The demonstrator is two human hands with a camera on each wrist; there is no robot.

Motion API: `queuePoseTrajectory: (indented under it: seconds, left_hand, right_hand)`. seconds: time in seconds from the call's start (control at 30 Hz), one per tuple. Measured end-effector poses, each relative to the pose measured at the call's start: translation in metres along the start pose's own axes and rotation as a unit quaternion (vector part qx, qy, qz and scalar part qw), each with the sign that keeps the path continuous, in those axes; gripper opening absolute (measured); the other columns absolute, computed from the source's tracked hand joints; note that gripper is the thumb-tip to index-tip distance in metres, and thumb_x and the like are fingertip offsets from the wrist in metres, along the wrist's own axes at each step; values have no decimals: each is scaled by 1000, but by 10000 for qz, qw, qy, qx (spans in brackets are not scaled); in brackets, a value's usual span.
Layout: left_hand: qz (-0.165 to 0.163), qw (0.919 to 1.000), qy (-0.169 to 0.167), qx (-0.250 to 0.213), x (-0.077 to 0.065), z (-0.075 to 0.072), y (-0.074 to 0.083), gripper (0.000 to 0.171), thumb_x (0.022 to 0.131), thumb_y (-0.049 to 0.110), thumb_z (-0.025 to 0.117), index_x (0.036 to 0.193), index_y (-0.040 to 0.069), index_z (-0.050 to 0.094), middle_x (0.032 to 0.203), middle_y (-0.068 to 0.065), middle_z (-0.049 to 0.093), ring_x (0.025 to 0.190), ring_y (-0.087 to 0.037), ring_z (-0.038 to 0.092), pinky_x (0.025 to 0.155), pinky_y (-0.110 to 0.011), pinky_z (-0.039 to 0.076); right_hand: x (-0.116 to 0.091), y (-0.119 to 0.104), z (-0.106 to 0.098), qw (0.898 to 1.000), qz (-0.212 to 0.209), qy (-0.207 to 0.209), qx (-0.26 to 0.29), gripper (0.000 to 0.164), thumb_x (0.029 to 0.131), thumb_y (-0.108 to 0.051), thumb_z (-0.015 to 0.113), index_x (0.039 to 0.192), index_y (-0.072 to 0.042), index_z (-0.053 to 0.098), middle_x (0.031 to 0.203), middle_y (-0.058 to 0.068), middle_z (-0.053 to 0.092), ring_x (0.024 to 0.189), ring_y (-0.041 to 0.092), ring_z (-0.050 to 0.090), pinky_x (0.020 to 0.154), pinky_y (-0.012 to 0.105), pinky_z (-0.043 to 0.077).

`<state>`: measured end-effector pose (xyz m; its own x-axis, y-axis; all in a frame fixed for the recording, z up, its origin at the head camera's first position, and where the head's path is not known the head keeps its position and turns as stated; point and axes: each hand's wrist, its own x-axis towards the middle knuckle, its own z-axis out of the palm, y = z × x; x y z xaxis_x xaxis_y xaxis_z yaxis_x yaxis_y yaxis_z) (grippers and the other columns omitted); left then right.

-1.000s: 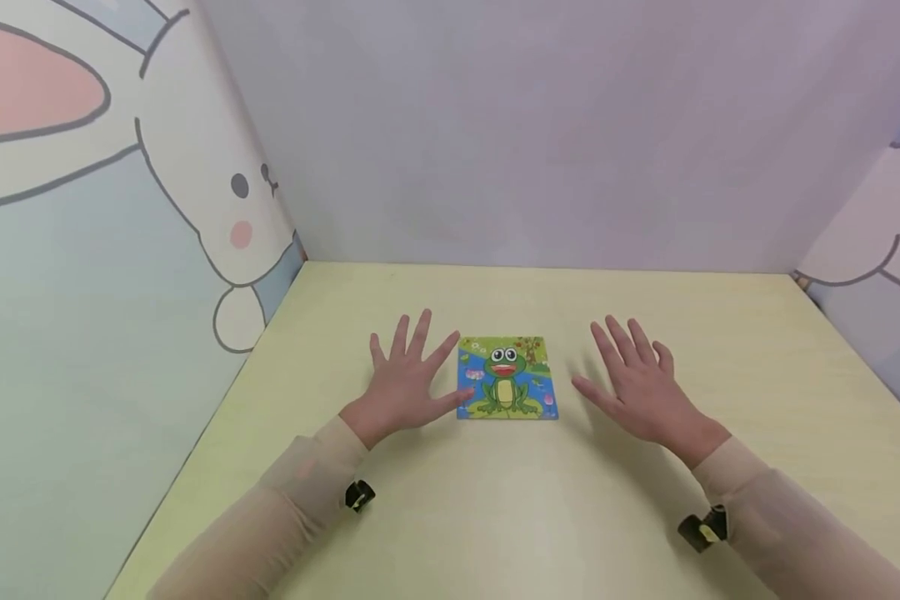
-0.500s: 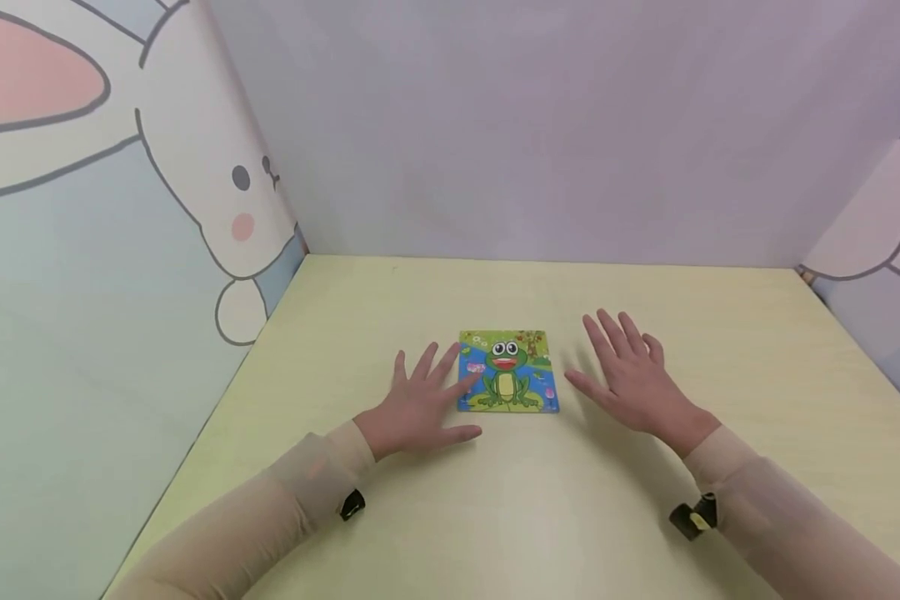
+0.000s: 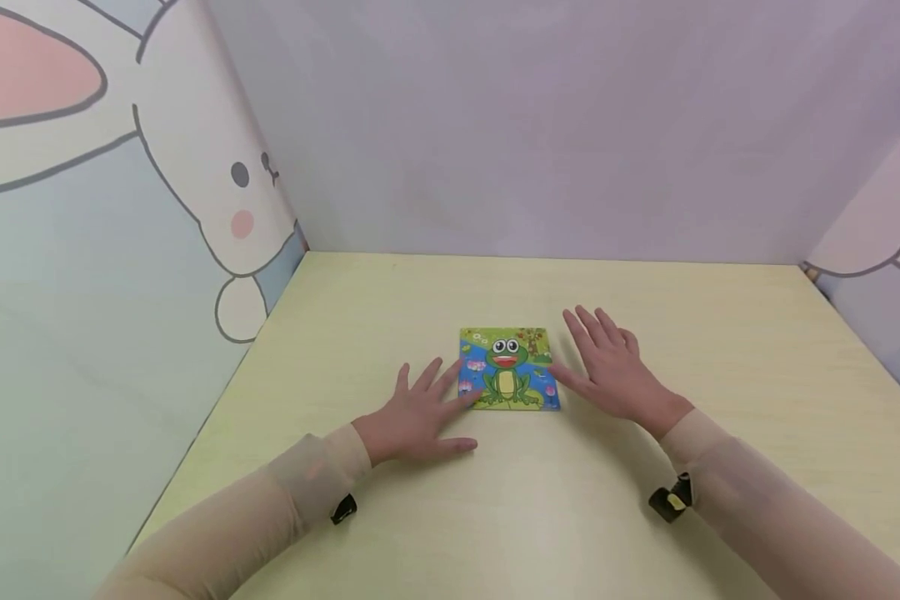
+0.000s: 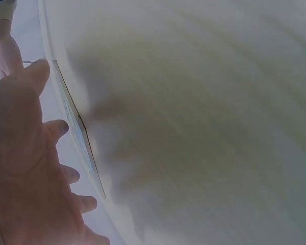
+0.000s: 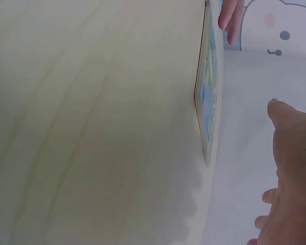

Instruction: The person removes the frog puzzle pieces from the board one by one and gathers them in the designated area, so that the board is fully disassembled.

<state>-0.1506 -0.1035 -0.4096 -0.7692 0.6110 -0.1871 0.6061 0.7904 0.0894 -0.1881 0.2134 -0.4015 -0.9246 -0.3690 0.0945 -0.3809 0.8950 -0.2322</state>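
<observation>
A flat square frog picture board [image 3: 507, 379], thin and light-edged, lies face up on the table; whether it is a puzzle I cannot tell. To its left, my left hand [image 3: 412, 415] has its fingers spread, with the fingertips overlapping the board's left edge in the head view. My right hand [image 3: 607, 367] hovers at the board's right side, fingers straight, thumb tip near the right edge. Neither hand grips anything. In the left wrist view the left hand [image 4: 30, 168] is seen from the palm side, near the board [image 4: 79, 125]. The right wrist view shows the board's edge [image 5: 200, 92].
The pale yellow table [image 3: 450, 517] spreads around the board. A plain light wall [image 3: 540, 142] stands behind it, and a wall with a cartoon rabbit [image 3: 187, 167] rises on the left. Black wrist devices [image 3: 672, 498] sit under the sleeves.
My left hand has come down and nearer to me along the board's left side. My right hand has shifted left, closer to the board. The board stays on the table.
</observation>
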Motion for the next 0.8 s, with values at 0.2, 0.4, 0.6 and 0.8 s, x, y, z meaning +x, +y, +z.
queuePoseTrajectory:
  seconds: [0.2,0.4,0.6,0.8]
  left_hand:
    - [-1,9995,-151,-267,-7,-1,2,72,91,71,39,154,38,24,167,-8,2,152,-43,6,110,-76,9]
    - [8,9990,-282,-341,-12,-2,3,72,92,71,39,154,37,25,167,-8,3,151,-43,7,109,-76,12]
    - [-7,9988,-398,-285,-12,1,2,73,91,73,37,154,39,21,167,-7,4,151,-43,8,108,-76,17]
    - [-50,9987,-478,-182,-10,5,0,75,90,77,34,154,42,16,167,-3,0,152,-41,5,108,-75,19]
  right_hand:
    - [20,-10,8,9992,-209,-186,279,90,93,-56,55,158,-16,8,164,15,16,150,43,9,112,66,15]
    - [44,-23,18,9963,-384,-445,619,85,93,-49,60,157,-16,16,157,14,32,148,39,22,114,64,18]
    - [64,-35,30,9933,-487,-636,836,83,92,-53,59,156,-16,21,154,15,39,144,38,31,115,61,21]
    - [75,-44,38,9925,-680,-699,739,78,94,-44,61,156,-16,22,152,15,41,142,38,34,114,63,25]
